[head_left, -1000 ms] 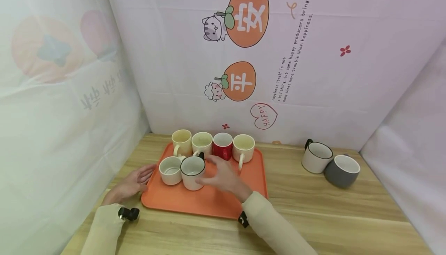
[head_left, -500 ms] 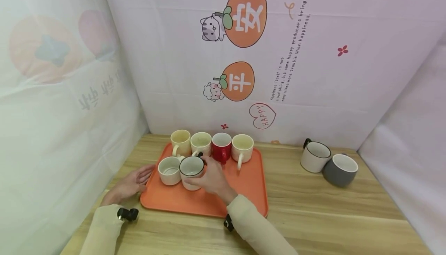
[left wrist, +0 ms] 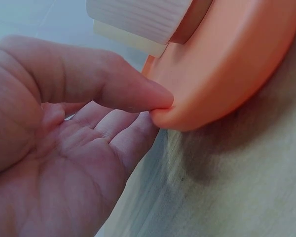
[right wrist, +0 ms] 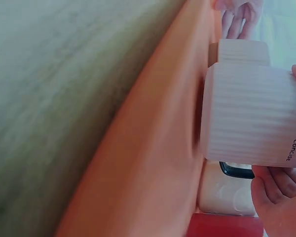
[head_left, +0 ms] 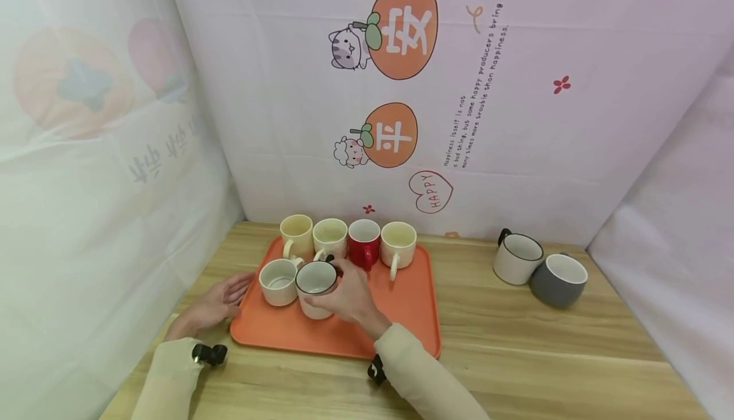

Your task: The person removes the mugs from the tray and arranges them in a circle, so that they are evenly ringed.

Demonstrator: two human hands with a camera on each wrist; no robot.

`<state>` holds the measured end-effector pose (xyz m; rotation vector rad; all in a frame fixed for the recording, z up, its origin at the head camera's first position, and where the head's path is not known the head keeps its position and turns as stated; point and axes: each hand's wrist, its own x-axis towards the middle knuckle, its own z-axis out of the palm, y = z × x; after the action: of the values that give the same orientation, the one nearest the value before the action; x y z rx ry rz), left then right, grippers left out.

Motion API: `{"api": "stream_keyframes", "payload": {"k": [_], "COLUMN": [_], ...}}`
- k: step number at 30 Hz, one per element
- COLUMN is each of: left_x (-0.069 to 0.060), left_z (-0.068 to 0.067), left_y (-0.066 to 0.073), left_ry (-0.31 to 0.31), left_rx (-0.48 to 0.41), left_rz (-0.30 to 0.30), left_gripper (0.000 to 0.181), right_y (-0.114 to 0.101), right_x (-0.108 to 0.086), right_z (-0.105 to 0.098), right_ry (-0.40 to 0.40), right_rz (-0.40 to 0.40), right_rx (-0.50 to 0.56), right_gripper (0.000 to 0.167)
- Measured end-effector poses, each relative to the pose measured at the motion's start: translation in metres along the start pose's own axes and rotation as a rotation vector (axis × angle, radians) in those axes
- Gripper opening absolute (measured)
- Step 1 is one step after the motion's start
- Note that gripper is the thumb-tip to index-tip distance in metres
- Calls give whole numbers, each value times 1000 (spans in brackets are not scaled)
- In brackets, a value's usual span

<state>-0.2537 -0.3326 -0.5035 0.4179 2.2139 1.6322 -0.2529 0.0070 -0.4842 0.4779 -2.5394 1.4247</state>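
Observation:
My right hand (head_left: 351, 297) grips a white mug with a black rim (head_left: 309, 302) on the orange tray (head_left: 410, 308). In the right wrist view this ribbed mug (right wrist: 249, 113) shows the word "concise", with thumb and fingers on opposite sides. Its black handle (right wrist: 237, 170) points toward the back row. Left of it a white ribbed cup (head_left: 279, 285) stands close by. My left hand (head_left: 211, 306) is at the tray's left edge. In the left wrist view its thumb (left wrist: 138, 91) presses on the tray's rim (left wrist: 187, 116), with the other fingers against the edge's outer side, pinching it.
Along the tray's back stand a yellow mug (head_left: 297, 232), a cream mug (head_left: 331, 235), a red mug (head_left: 364, 245) and another cream mug (head_left: 399, 245). On the wooden table (head_left: 516, 343) at right are a black-handled white mug (head_left: 516, 267) and a grey mug (head_left: 556, 287). Printed cloth (head_left: 504, 171) hangs behind.
My right hand has moved left and closed round the black-rimmed white mug, which has shifted slightly toward me. The left hand has stayed at the tray's edge.

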Motion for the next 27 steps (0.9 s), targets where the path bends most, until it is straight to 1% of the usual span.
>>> {"api": "stream_keyframes", "payload": {"k": [4, 9, 13, 18, 20, 23, 27], "left_x": [1, 0, 0, 0, 0, 1, 1], "left_z": [-2, -1, 0, 0, 0, -1, -1], "left_y": [-2, -1, -2, -1, -1, -2, -2], "left_ry": [9, 12, 15, 18, 20, 16, 21], "left_rx": [-4, -4, -4, -2, -10, -10, -7], "left_rz": [-8, -16, -21, -28, -32, -30, -31], "left_gripper": [97, 98, 98, 98, 97, 97, 96], "right_y": [-3, -7, -8, -3, 1, 8, 19], "right_x": [-7, -21, -32, -44, -49, -58, -70], "right_z": [-14, -38, -60, -89, -103, -125, -159], "right_ry": [-32, -83, -88, -55, -33, 2, 56], "right_rz": [-7, -4, 4, 9, -5, -19, -6], "right_rx": [31, 92, 81, 43, 33, 17, -50], "right_gripper": [70, 74, 77, 75, 73, 73, 75]}}
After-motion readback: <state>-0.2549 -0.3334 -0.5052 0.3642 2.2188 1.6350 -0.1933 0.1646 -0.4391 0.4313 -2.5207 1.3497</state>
